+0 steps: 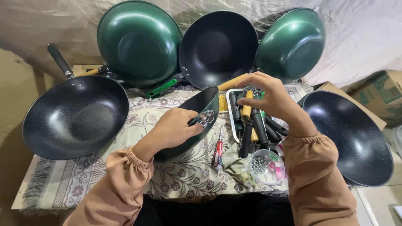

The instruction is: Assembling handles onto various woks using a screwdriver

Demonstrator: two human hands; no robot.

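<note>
Two hands in tan sleeves work over a patterned cloth (83, 184) on the worktop: the left hand (173, 127) is closed around the rim of a small green wok (201, 109), tilted on edge, by its metal handle bracket (206, 117). The right hand (268, 96) curls over a tray of loose handles (251, 121), fingers pinching a wooden one. A red screwdriver (218, 150) and a clear bowl of screws (266, 166) lie just beside them, with larger woks (75, 117) ranged around.

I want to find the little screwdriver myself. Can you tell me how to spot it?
Start at the flowery cloth covering the table. Between the pan in the left hand and the tray of pan handles, find the screwdriver lying flat. It is the only tool with a red grip and a thin metal shaft.
</note>
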